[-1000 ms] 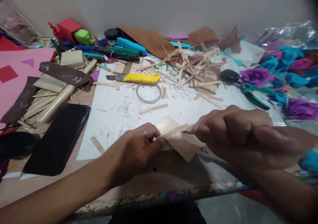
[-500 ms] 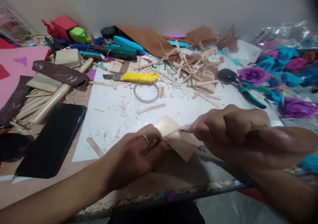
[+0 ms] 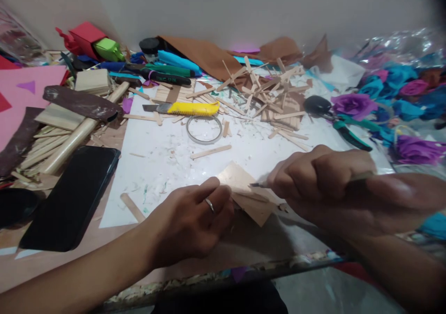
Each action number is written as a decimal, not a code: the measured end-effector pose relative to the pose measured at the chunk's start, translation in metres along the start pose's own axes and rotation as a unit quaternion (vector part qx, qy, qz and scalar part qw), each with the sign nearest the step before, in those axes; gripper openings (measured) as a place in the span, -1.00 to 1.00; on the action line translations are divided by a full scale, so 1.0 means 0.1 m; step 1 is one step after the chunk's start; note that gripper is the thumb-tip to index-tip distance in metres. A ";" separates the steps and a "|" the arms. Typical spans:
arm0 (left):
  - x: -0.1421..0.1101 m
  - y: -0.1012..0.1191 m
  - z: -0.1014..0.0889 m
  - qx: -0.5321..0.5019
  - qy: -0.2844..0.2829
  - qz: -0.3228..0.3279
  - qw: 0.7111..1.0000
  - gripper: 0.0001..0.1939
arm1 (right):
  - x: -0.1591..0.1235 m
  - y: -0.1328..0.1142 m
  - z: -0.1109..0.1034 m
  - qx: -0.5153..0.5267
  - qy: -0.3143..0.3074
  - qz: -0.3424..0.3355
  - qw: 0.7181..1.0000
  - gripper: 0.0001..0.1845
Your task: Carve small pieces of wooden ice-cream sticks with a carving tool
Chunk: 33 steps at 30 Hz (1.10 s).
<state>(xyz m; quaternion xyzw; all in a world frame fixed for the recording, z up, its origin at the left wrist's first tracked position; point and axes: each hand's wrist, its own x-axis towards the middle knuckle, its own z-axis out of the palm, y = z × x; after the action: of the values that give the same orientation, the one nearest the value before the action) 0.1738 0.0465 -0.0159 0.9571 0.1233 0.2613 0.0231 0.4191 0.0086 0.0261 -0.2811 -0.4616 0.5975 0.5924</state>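
Observation:
My left hand [image 3: 190,221], with a ring on one finger, is closed on the near end of a thin wooden stick [image 3: 249,196] lying on a small tan card piece [image 3: 240,177]. My right hand [image 3: 324,184] is closed in a fist round a small knife; its blade tip [image 3: 256,184] pokes out to the left, just above the stick. Both hands work near the front edge of the white sheet [image 3: 163,160].
A yellow utility knife [image 3: 190,108], a tape ring [image 3: 204,129] and a heap of cut wooden sticks [image 3: 272,93] lie behind. A black phone [image 3: 71,195] sits at left beside bamboo pieces [image 3: 73,137]. Green pliers [image 3: 343,126] and paper flowers [image 3: 393,100] are at right.
My left hand has slid down and turned, so the stick now lies lower and flatter on the card. My right hand with the knife has barely moved.

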 end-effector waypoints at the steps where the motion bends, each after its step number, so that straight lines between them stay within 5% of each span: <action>1: 0.00 -0.02 -0.01 0.004 0.005 0.003 1.000 -0.86 | -0.01 0.02 -0.02 0.009 -0.006 -0.002 1.000 -0.29; 9: 0.05 -0.03 -0.06 -0.072 -0.061 -0.060 0.994 -0.75 | 0.03 -0.10 0.11 -0.017 -0.018 0.057 0.998 -0.25; 17: 0.05 0.02 -0.05 -0.225 -0.086 -0.232 0.942 -0.81 | 0.03 -0.06 0.15 0.008 -0.041 0.068 0.997 -0.46; 33: 0.06 0.06 -0.03 -0.256 -0.051 -0.204 0.944 -0.89 | -0.01 0.01 0.21 -0.023 0.030 0.062 0.997 -0.31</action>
<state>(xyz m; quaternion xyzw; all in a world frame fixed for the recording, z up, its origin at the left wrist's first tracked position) 0.1784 0.0416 -0.0098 0.8854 0.2434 0.2249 0.3259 0.4004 0.0035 0.0333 -0.3410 -0.4387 0.6136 0.5610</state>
